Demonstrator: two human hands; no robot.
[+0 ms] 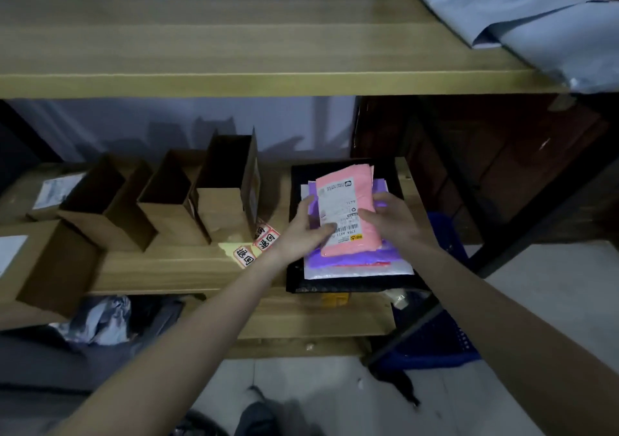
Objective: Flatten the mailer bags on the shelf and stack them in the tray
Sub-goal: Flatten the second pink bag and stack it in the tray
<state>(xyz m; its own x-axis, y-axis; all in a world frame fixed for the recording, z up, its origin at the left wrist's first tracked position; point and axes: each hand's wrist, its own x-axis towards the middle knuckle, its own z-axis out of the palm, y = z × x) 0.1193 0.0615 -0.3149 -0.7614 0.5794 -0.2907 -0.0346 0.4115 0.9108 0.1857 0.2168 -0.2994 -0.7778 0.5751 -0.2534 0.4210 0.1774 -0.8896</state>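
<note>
A pink mailer bag (358, 187) with a white shipping label lies on top of the stack in the black tray (296, 228) on the middle shelf. Under it are a purple bag (338, 259) and a white bag (361, 272). My left hand (306, 231) grips the pink bag's left edge, thumb on the label. Along the bag's right edge, my right hand (390, 221) holds it with fingers curled. A grey mailer bag (536, 23) lies crumpled on the top shelf at the far right.
Several open cardboard boxes (174, 201) stand left of the tray on the wooden shelf (187, 271). Red-and-white stickers (258, 244) lie between boxes and tray. A blue crate (435, 338) sits low on the right. Crumpled grey bags (97, 321) lie on the lower shelf.
</note>
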